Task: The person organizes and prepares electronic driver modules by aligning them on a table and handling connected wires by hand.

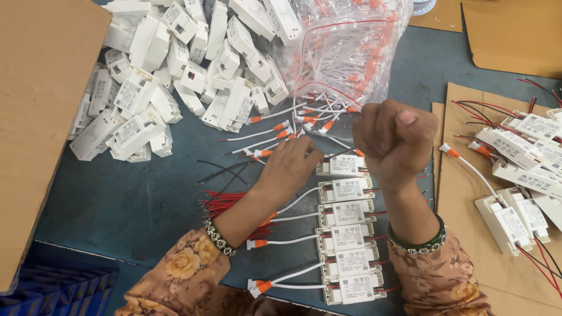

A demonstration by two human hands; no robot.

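Note:
My left hand (291,165) lies palm down on the blue table, fingers reaching among loose white cables with orange ends (275,133); whether it grips one is hidden. My right hand (393,140) is raised in a fist above the table, apparently pinching a thin wire. Below both hands several white driver boxes (348,240) lie in a neat column, each with a white cable to the left and red wires to the right. A bundle of red and black wires (222,202) lies by my left wrist.
A heap of white box casings (175,64) fills the upper left beside a cardboard box wall (35,117). A clear bag of cables (345,47) sits at top centre. Finished boxes (515,175) rest on cardboard sheets at right. A blue crate (52,287) shows bottom left.

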